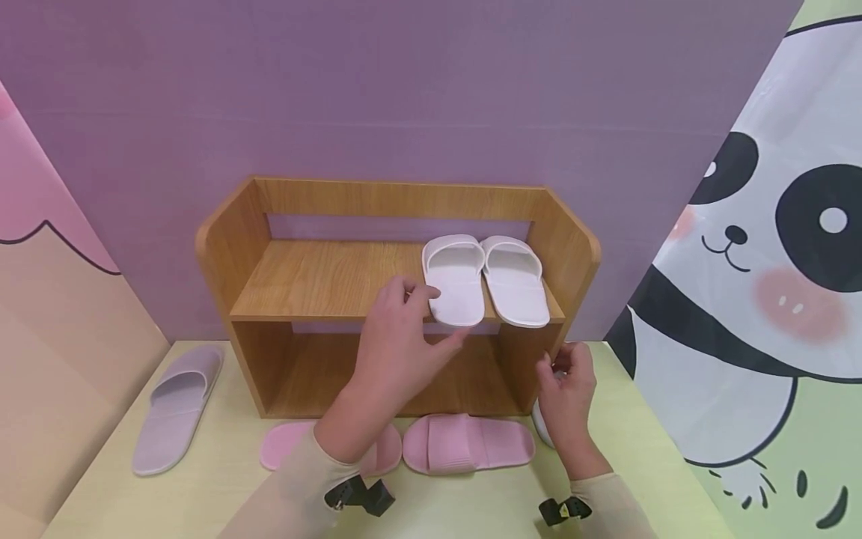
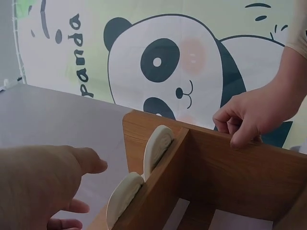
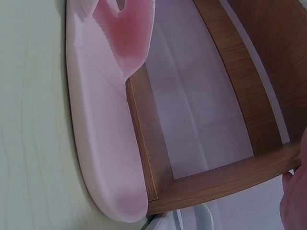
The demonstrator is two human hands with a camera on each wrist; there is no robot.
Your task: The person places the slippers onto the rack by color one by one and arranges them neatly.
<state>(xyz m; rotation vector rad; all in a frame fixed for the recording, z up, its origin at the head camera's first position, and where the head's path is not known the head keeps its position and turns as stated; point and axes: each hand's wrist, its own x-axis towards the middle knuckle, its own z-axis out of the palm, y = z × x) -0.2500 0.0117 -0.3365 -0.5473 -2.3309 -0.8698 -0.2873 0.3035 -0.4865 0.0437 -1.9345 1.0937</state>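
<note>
Two white slippers, a left one (image 1: 461, 288) and a right one (image 1: 517, 288), lie side by side on the upper board of a wooden shoe rack (image 1: 323, 277). My left hand (image 1: 397, 337) is spread beside the left slipper, index finger near its edge and thumb by its heel. In the left wrist view that hand's fingers are loose and hold nothing. My right hand (image 1: 569, 389) pinches the front edge of the rack's right side panel, with its thumb (image 2: 245, 135) overlapping the panel. Partly hidden behind that hand is another white slipper (image 1: 542, 425).
Pink slippers lie before the rack, one (image 1: 498, 443) showing fully and another (image 1: 286, 443) partly behind my left forearm. A pale lilac slipper (image 1: 176, 412) rests left of the rack on the light tabletop (image 1: 222, 486). A purple backdrop (image 1: 404, 90) stands behind, a panda panel (image 1: 754, 262) at right.
</note>
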